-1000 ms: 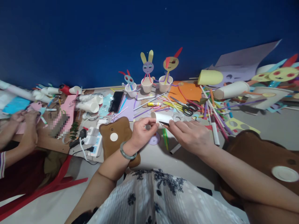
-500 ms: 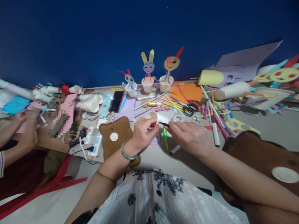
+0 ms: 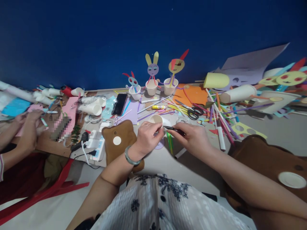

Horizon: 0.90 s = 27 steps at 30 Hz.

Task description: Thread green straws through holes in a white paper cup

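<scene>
Your left hand (image 3: 149,136): fingers pinch the cup (image 3: 155,119) | your right hand (image 3: 195,137): fingers hold a black tool (image 3: 177,130), tip beside the cup | cup: over the tabletop (image 3: 154,161), near the yellow tube (image 3: 158,107)

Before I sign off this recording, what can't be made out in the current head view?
In the head view:
Left grip: what, if anything, it holds; it hides this itself.
Black tool in the right grip: exact kind, too small.
Lavender disc: part covered by the left grip.
Brown piece at right: far side, cut off by the edge.
</scene>
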### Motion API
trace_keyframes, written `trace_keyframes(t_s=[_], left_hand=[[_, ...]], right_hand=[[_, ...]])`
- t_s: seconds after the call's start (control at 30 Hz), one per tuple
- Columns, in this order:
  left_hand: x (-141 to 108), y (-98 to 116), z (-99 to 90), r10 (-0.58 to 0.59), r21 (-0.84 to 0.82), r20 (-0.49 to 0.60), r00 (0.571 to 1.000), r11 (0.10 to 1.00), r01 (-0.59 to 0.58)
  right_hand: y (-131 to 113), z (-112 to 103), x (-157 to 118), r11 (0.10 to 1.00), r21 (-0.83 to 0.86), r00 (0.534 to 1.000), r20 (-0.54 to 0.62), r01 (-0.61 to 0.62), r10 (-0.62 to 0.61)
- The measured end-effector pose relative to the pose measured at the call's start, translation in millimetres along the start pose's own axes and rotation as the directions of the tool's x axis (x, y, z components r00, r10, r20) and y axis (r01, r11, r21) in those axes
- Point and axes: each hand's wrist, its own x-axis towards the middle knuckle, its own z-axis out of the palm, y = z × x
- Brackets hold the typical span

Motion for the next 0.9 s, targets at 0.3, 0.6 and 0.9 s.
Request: trace_keyframes(t_s=[0.3, 0.6, 0.9], left_hand=[[-2, -3, 0.1, 0.012, -0.018, 0.023, 1.000, 1.000, -0.012], [0, -2, 1.0, 0.078, 0.086, 0.040, 0.996, 0.993, -0.081], [0, -2, -0.1, 0.086, 0.107, -0.026, 0.996, 0.991, -0.083]], right_hand=[[-9, 1, -2, 0.885, -0.392, 0.942, -0.111, 0.253, -0.318], [3, 5, 2, 1.000, 0.007, 1.000, 0.012, -0.020, 0.019], [-1, 5, 2, 0.984, -0.121, 0.977, -0.152, 0.131, -0.149]])
